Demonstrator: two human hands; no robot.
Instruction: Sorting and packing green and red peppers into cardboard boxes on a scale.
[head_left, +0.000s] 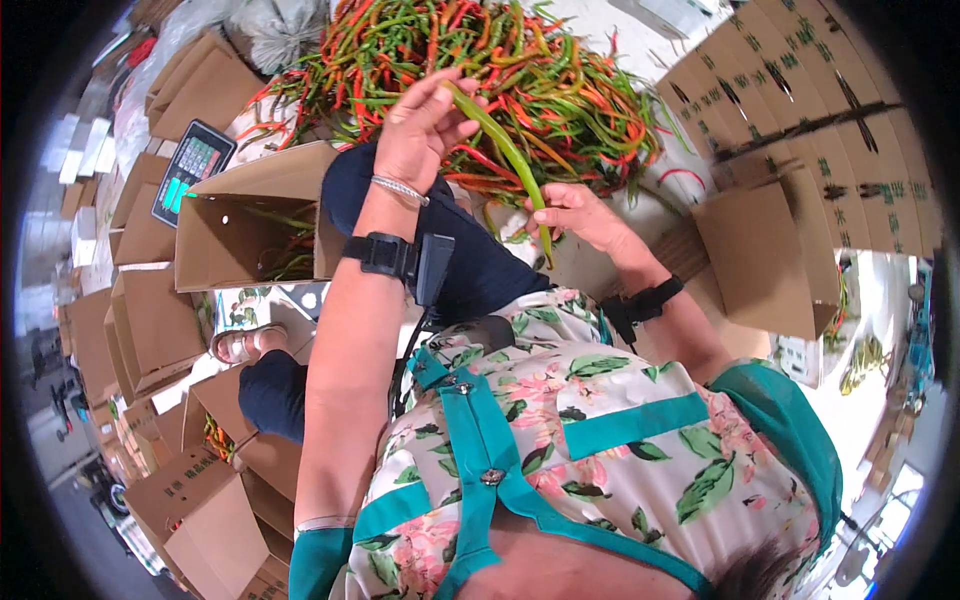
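One long yellow-green chili pepper (510, 154) is stretched diagonally between my two hands, over the edge of a big heap of red, orange and green chili peppers (480, 67). My left hand (427, 124), palm partly turned up and a bracelet at the wrist, grips its upper end between thumb and fingers. Near the lower end, my right hand (571, 214) pinches it, with the tip pointing down past the fingers. Left of my knee stands an open cardboard box (247, 176) with some green peppers inside, partly hidden by its walls.
A scale display (193, 172) with lit digits stands beyond the open box. Stacked printed cartons (787, 90) rise at the right, with an open carton (765, 255) before them. More open cartons (154, 330) line the left side. A clear plastic bag (281, 34) lies at the top left.
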